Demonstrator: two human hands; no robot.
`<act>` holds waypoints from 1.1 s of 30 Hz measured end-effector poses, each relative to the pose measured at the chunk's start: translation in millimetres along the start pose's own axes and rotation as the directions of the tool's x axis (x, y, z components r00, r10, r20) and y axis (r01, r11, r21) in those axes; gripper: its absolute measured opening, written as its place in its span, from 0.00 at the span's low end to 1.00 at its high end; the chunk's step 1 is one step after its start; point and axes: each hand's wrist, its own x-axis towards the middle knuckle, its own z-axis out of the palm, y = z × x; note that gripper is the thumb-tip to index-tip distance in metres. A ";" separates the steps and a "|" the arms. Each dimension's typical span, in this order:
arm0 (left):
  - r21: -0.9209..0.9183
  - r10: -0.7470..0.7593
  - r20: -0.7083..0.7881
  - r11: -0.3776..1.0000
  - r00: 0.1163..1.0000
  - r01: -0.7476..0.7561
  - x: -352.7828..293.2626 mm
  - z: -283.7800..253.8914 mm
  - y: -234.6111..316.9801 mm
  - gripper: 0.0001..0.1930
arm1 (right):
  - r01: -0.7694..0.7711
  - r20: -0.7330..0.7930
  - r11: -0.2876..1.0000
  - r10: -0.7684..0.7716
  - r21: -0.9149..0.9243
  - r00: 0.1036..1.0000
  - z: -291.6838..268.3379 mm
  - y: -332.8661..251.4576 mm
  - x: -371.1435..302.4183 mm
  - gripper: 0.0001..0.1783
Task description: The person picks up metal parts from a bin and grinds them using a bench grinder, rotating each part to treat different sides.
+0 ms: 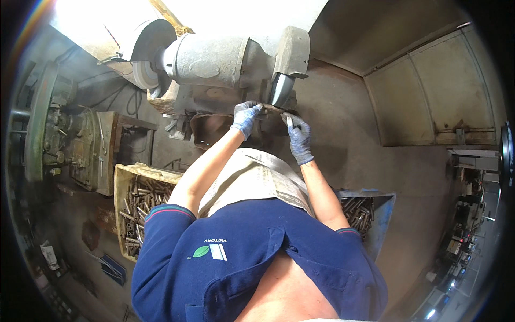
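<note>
My left hand (247, 118), in a blue and grey work glove, is closed with its fingertips pinching one end of a short, brownish metal piece (274, 109). At the other end, my right hand (299, 138), gloved alike, has its thumb and fingers closed on it. The piece lies just under the wheel (282, 90) at the right end of a grey bench grinder (209, 60), close to or touching it. Its exact shape is too small to make out, and my fingers cover both ends.
A second grinding wheel (144, 74) sits at the grinder's left end. Beside me stand a yellowish crate (121, 188) and a blue crate (384, 206), both holding many small metal rods. Green machinery (80, 142) is at left, metal panels (429, 88) at far right.
</note>
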 end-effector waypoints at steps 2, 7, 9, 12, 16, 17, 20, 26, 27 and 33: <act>0.008 0.017 -0.028 1.000 0.999 -0.017 -8.2 -2.7 10.1 0.05 | 0.041 -0.001 0.999 -0.041 -0.019 0.999 9.2 0.2 -0.4 0.09; -0.013 0.050 -0.030 0.999 0.998 -0.050 -13.1 -16.6 17.0 0.05 | 0.118 0.007 0.992 -0.118 -0.049 0.993 24.2 -13.6 0.4 0.08; 0.041 0.102 -0.002 0.994 0.995 -0.102 -17.2 -21.8 13.3 0.05 | 0.140 0.047 0.989 -0.138 -0.051 0.989 22.0 -24.5 -4.7 0.10; 0.088 0.127 0.056 0.987 0.990 -0.132 -33.7 -28.0 8.5 0.05 | 0.465 0.090 0.835 -0.460 -0.293 0.883 12.9 -46.5 -27.2 0.15; 0.016 0.114 0.189 0.993 0.975 -0.119 -77.9 -8.4 30.2 0.07 | 0.575 0.195 0.712 -0.547 -0.404 0.814 -9.6 -99.1 -60.8 0.24; 0.003 0.126 0.230 0.992 0.965 -0.130 -85.5 -2.0 37.0 0.08 | 0.585 0.187 0.701 -0.563 -0.407 0.805 -14.4 -104.0 -66.4 0.25; 0.023 0.129 0.367 0.989 0.921 -0.148 -99.5 17.9 54.2 0.09 | 0.591 0.142 0.696 -0.591 -0.409 0.794 -31.8 -120.0 -79.0 0.26; 0.416 0.062 0.508 0.856 0.859 -0.308 -67.7 6.8 32.8 0.07 | 0.375 -0.035 0.675 -0.510 -0.635 0.859 -63.2 -116.7 -115.8 0.28; 0.486 0.062 0.523 0.798 0.850 -0.357 -62.7 -5.1 26.4 0.07 | 0.315 -0.074 0.641 -0.504 -0.700 0.860 -67.9 -107.4 -123.0 0.27; 0.490 -0.296 0.627 0.869 0.720 -0.070 -24.6 -106.0 -59.0 0.06 | -0.112 -0.404 0.573 -0.414 -0.812 0.816 -96.5 -92.2 -180.6 0.25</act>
